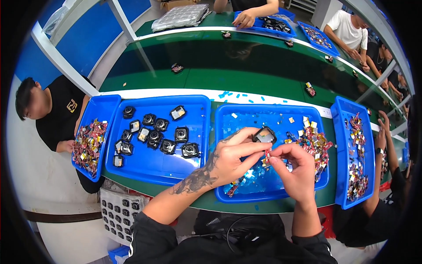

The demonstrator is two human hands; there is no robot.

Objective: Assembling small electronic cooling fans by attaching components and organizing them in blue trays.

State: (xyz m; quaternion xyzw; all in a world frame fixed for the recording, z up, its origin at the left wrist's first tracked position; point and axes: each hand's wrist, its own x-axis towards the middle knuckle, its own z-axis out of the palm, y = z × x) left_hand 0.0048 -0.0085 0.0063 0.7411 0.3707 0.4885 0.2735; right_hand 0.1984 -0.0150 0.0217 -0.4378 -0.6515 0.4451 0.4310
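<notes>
Right hand and left hand are held above a blue tray, a small red strip being pinched in the right grip, its long axis near twelve-to-six. Just beside it, toward twelve o'clock, a black-rimmed housing is grasped by the left.

Here come my loose black fabric sleeves, thin white stripes down their outer sides; a dark, shaded tattoo sprawls across my left forearm; more ink marks that left hand.
</notes>
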